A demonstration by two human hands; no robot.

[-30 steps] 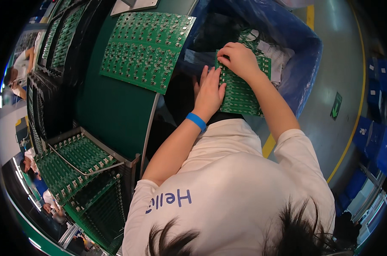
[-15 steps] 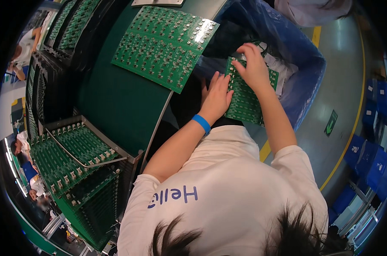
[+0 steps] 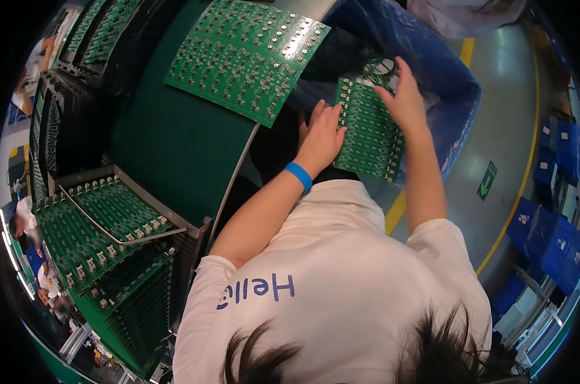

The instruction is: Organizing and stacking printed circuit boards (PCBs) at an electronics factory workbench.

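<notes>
A green circuit board panel with rows of small parts and pale connectors along its sides is held tilted in front of my body, over the near edge of a blue-lined bin. My left hand, with a blue band at the wrist, grips the panel's left edge; some of its fingers are hidden behind the board. Beside the upper right edge, my right hand is open, thumb and forefinger spread, and nothing shows in its grasp. Past the board's far edge, scraps of green board and white pieces lie in the bin.
Another large green panel lies on the dark green tabletop. Left of me stands a metal rack packed with boards, and black racks stand farther back. The blue bin liner is right of my hands. Another person's clothing shows at the top.
My right hand has come off the board and moved right, its fingers spreading. The panel now shows more of its face. My left hand keeps its hold.
</notes>
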